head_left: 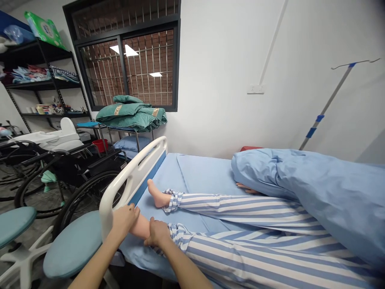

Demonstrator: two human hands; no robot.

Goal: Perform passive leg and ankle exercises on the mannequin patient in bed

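A figure in blue-and-white striped pyjama trousers [240, 208] lies on a hospital bed with a light blue sheet [195, 172]. My left hand [124, 218] is wrapped round the near foot [140, 228] at the bed's end. My right hand [158, 233] grips the ankle of the same leg at the trouser cuff. The far foot [156, 196] rests bare on the sheet. A blue quilt [315, 188] covers the upper body.
A white footboard [132, 172] closes the bed's end. Round teal stools [73, 245] stand beside it, with black wheelchairs [69, 172] behind. Folded green bedding [132, 112] lies on a trolley under the window. A shelf unit stands at left, an IV pole [327, 104] at right.
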